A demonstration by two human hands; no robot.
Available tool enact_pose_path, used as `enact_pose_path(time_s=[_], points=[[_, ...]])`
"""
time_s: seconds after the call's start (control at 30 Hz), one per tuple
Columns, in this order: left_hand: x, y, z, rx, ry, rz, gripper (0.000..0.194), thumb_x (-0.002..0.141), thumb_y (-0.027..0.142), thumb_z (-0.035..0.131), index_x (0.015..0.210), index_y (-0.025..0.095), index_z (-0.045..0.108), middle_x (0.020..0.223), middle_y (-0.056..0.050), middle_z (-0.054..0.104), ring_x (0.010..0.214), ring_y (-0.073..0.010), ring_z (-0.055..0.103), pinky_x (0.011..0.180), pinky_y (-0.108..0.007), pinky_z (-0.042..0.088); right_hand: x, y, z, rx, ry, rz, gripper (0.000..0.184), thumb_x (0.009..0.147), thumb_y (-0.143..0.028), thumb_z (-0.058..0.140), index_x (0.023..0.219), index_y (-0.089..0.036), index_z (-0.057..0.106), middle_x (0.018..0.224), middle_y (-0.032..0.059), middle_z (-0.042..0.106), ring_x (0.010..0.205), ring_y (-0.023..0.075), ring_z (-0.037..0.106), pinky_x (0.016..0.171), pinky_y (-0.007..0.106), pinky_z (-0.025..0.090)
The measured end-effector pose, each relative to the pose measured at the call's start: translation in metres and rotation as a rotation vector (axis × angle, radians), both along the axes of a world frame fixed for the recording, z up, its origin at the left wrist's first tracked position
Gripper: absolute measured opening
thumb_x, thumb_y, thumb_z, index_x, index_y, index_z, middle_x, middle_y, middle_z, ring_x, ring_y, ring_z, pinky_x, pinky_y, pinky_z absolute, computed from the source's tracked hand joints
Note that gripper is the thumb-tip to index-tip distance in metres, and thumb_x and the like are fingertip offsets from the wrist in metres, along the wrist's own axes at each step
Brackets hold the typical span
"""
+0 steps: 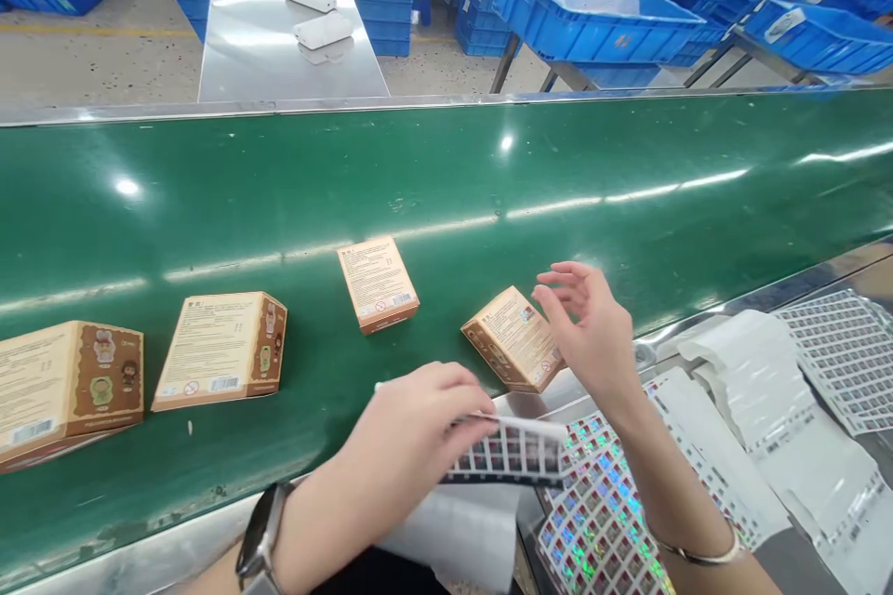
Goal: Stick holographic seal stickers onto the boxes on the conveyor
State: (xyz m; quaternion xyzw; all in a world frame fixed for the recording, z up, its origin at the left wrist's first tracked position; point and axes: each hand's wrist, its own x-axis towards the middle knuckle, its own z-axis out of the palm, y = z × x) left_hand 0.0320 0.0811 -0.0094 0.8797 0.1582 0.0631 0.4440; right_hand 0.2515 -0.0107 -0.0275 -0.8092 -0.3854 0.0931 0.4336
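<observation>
My left hand (425, 432) pinches a curled sheet of stickers (513, 448) in front of the green conveyor belt. At the upper right end of a small brown and cream box (512, 339) is my right hand (590, 321), its fingers bent and apart with nothing visible between them. Whether the right fingertips touch the box cannot be told. A small coloured sticker (528, 313) shows on that box's printed face. Another box (379, 284) lies farther back on the belt. Two larger-looking boxes, a middle one (216, 344) and a far-left one (62, 390), lie to the left.
Shiny holographic sticker sheets (600, 511) and white backing sheets (774, 400) cover the near right side. The green belt (279, 177) runs across the view. Beyond it stand a metal table (244, 46) with two white objects and several blue crates (593, 28).
</observation>
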Motion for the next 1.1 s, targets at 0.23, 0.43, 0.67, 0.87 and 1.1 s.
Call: enact_pose_path(time_s=[0.23, 0.43, 0.67, 0.87, 1.1], points=[[-0.018, 0.033, 0.027, -0.366, 0.172, 0.202, 0.023, 0.086, 0.037, 0.072, 0.106, 0.027, 0.066, 0.068, 0.008, 0.069, 0.061, -0.0139, 0.06, 0.06, -0.024, 0.043, -0.053, -0.003, 0.065, -0.023, -0.345, 0.824, 0.013, 0.099, -0.019, 0.058, 0.111, -0.02, 0.063, 0.1, 0.0053, 0.072, 0.094, 0.02, 0.066, 0.086, 0.035, 0.051], [-0.027, 0.039, 0.033, -0.439, 0.207, 0.15, 0.033, 0.087, 0.027, 0.067, 0.117, 0.03, 0.055, 0.07, 0.01, 0.069, 0.061, -0.013, 0.055, 0.055, -0.022, 0.037, -0.066, 0.013, 0.06, 0.006, -0.514, 0.864, 0.016, 0.098, -0.006, 0.053, 0.099, -0.017, 0.064, 0.089, 0.0045, 0.071, 0.083, 0.0183, 0.065, 0.093, 0.043, 0.046], [-0.024, 0.054, 0.029, -0.393, 0.234, 0.208, 0.026, 0.088, 0.024, 0.061, 0.113, 0.027, 0.057, 0.064, 0.009, 0.067, 0.057, -0.0141, 0.052, 0.054, -0.024, 0.036, -0.07, 0.017, 0.049, 0.096, -0.515, 0.824, 0.015, 0.094, -0.004, 0.058, 0.104, -0.015, 0.062, 0.101, 0.0084, 0.072, 0.109, 0.0227, 0.064, 0.101, 0.042, 0.044], [-0.012, 0.07, 0.023, -0.159, 0.254, 0.17, 0.006, 0.089, 0.022, 0.064, 0.085, 0.021, 0.068, 0.094, -0.001, 0.077, 0.083, -0.0199, 0.069, 0.071, -0.029, 0.048, -0.041, 0.058, 0.019, 0.111, 0.484, 0.32, 0.015, 0.096, -0.033, 0.061, 0.089, -0.022, 0.067, 0.122, 0.0057, 0.067, 0.114, 0.0202, 0.063, 0.098, 0.036, 0.049], [0.008, 0.062, -0.007, 0.248, 0.201, 0.029, 0.017, 0.094, 0.014, 0.056, 0.079, 0.019, 0.061, 0.153, -0.001, 0.051, 0.087, -0.0214, 0.069, 0.058, -0.031, 0.049, -0.021, 0.11, -0.023, 0.211, 0.928, -0.052, 0.036, 0.074, -0.046, 0.08, 0.097, -0.019, 0.075, 0.104, 0.0069, 0.075, 0.098, 0.0219, 0.068, 0.088, 0.035, 0.053]])
